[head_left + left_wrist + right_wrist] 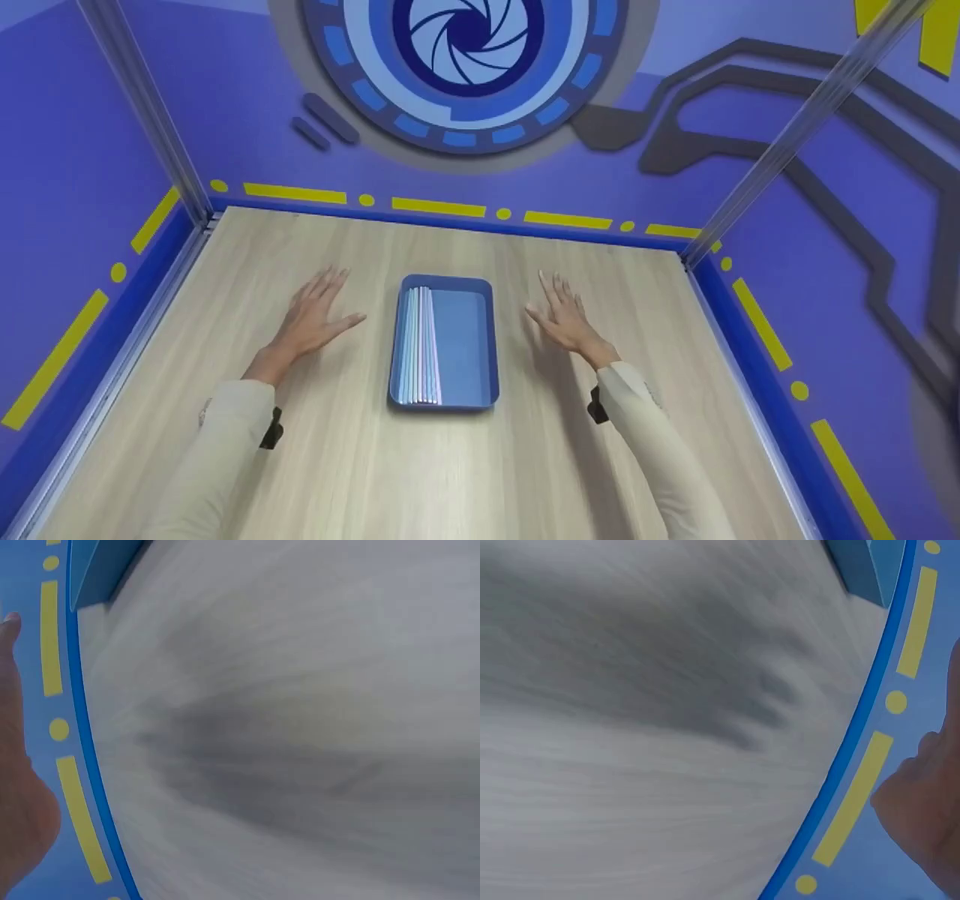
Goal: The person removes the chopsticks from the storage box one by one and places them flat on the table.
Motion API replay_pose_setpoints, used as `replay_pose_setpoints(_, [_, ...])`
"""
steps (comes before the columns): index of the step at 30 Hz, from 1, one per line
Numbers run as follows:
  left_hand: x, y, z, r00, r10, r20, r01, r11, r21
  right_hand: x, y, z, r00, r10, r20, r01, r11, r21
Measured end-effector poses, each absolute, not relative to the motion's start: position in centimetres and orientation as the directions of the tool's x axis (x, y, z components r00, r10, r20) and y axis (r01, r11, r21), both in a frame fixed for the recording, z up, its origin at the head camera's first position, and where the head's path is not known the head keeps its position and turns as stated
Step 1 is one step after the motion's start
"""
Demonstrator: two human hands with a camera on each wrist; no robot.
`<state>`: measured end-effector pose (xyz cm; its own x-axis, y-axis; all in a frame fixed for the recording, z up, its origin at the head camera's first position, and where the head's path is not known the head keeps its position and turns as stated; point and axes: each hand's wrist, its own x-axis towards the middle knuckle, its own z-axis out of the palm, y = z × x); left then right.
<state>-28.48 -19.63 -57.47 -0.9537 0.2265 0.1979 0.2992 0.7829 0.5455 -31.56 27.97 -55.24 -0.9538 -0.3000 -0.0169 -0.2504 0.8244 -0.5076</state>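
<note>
A blue rectangular tray lies in the middle of the table in the head view. Several thin pale sticks, perhaps straws, lie lengthwise along its left side, in white, light blue and pinkish tints. My left hand hovers left of the tray with its fingers spread and nothing in it. On the other side, my right hand is held above the table, fingers extended, also holding nothing. Both wrist views catch only a corner of the tray and part of each hand.
The wood-grain table is enclosed by blue-purple panels with yellow dashes. Metal posts rise at the back corners. Dark devices are strapped at both wrists.
</note>
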Motion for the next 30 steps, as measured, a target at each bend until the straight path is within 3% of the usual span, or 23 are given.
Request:
replay_pose_setpoints(14, [-27.4, -14.7, -59.0, -0.946, 0.324, 0.026, 0.251, 0.677, 0.692, -31.1, 24.5, -54.9, -0.932, -0.363, 0.018, -0.275, 0.672, -0.688])
replay_pose_setpoints(22, [-27.5, -13.3, -61.0, -0.950, 0.312, -0.014, 0.142, 0.472, 0.870, -31.1, 22.5, -55.1, -0.924, -0.382, 0.017, -0.256, 0.583, -0.771])
replay_pose_setpoints(30, [-27.2, -12.5, -62.6, -0.954, 0.289, -0.083, -0.002, 0.270, 0.963, -31.6, 20.4, -55.7, -0.912, -0.411, 0.019, -0.239, 0.491, -0.838])
